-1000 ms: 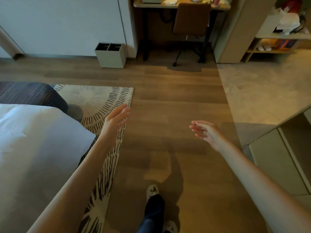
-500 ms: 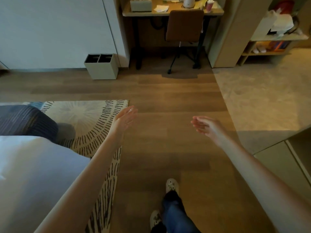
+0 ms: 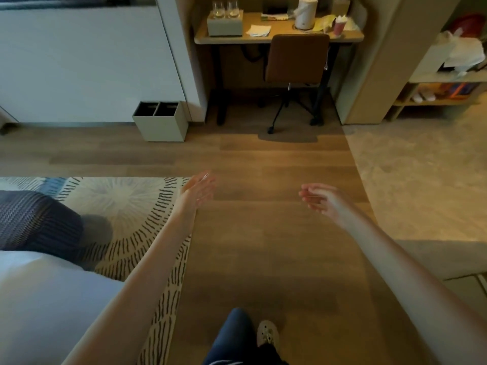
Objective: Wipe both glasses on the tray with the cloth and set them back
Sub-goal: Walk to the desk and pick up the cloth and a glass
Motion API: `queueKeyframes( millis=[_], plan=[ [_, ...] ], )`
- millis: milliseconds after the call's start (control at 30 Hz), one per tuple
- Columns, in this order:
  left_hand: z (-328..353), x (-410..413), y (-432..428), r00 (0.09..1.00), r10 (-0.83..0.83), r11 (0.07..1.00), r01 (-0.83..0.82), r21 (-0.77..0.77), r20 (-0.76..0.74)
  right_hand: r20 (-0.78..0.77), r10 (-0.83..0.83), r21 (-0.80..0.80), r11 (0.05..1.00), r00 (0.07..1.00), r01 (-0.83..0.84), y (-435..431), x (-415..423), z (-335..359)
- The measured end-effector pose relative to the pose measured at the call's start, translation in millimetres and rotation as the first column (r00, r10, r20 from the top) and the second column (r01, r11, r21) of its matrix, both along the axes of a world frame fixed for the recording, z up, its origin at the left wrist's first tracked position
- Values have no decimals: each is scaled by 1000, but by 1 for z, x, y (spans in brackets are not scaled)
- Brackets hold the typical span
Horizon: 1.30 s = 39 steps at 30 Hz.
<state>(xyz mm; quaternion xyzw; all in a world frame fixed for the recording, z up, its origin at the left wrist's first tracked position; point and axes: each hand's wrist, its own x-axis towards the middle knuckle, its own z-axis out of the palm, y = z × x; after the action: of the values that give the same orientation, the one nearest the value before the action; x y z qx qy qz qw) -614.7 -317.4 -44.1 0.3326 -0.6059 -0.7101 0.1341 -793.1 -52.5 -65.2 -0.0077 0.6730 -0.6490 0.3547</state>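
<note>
Person crossing the wood floor toward a desk (image 3: pixel 279 35), left hand (image 3: pixel 197 189) and right hand (image 3: pixel 320 200) spread, holding nothing.
Two glasses (image 3: pixel 225 9) stand together on a box-like tray (image 3: pixel 224 26) at the desk's left end; no cloth identifiable; a hasty reach could topple them.

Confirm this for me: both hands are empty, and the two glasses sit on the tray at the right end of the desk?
Not quite. In the head view the two glasses stand on the tray at the left end of the desk, not the right. Both the left hand and right hand are empty.
</note>
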Motion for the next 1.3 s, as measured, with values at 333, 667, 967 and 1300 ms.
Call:
queueKeyframes(
  millis=[333,667,967,1300],
  plan=[
    [-14,-109,-78,1000,9,999,-10,40,21,14,-10,37,999,1000,9,-78,-103,-9],
    [-2,-223,-168,999,-19,1000,19,8,-28,12,-93,10,996,996,93,-170,-207,2],
    [-10,-334,-213,1000,-26,999,26,47,-11,4,-106,13,994,994,106,-221,-310,2],
    [1,-472,-263,999,20,998,-17,57,-42,-49,-61,25,998,997,62,-280,-464,16]
  ],
)
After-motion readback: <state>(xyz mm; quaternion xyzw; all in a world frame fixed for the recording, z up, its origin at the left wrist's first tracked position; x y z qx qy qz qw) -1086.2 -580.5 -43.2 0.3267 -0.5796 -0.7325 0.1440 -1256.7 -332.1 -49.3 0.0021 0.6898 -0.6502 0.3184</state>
